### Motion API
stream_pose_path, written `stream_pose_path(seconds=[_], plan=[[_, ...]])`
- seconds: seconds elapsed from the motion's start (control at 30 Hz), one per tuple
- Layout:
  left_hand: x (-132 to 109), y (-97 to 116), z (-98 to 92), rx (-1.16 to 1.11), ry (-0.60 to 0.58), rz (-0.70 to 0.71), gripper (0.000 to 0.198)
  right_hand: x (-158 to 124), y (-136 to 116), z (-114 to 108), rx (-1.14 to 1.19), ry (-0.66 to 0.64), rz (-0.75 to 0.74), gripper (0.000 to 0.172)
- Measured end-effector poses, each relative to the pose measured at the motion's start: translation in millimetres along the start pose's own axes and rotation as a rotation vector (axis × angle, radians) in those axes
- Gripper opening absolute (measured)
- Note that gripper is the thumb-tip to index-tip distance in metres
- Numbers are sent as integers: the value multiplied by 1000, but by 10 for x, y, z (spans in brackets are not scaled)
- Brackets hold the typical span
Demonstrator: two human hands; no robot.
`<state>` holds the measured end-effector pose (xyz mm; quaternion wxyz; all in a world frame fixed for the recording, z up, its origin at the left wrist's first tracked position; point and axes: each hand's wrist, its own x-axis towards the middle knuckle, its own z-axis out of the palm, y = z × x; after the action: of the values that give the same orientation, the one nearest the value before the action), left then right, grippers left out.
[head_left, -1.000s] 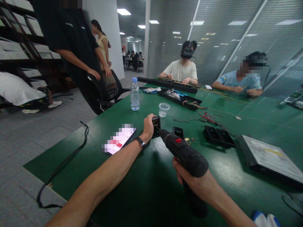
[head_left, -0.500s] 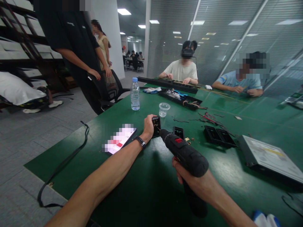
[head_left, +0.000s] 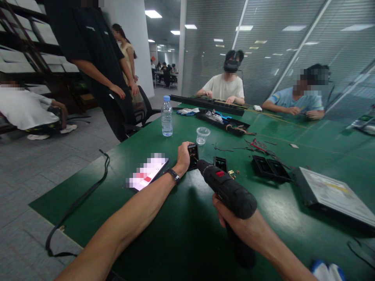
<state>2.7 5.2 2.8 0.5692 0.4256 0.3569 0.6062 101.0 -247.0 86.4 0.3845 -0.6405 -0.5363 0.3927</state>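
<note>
My left hand (head_left: 183,158) grips a small black plastic housing (head_left: 193,156) with brass-coloured parts inside, held up on edge at the table. Wrapped round the handle of a black cordless drill (head_left: 227,187) is my right hand (head_left: 231,214). The drill's tip points left into the open face of the housing; whether the bit touches a screw is too small to tell. Just right of the drill's chuck lies another black housing (head_left: 220,164), with small brass pieces (head_left: 231,172) beside it. A clear plastic cup (head_left: 203,135) stands behind the held housing.
A water bottle (head_left: 166,116) and a lit phone (head_left: 149,171) are on the left. Black trays (head_left: 271,169) and a flat metal box (head_left: 336,195) lie right. Two people (head_left: 224,88) sit across the green table (head_left: 175,249). A standing person (head_left: 96,70) holds a chair (head_left: 137,103).
My hands, the drill and the housing stay almost still. At the far left, the crouching person has raised their upper body a little.
</note>
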Motion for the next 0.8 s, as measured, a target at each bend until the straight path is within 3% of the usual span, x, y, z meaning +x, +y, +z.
stream_pose_path(seconds=[0.8], plan=[[45, -65, -24, -19, -8, 4, 37, 17, 81, -7, -33, 7, -20, 24]])
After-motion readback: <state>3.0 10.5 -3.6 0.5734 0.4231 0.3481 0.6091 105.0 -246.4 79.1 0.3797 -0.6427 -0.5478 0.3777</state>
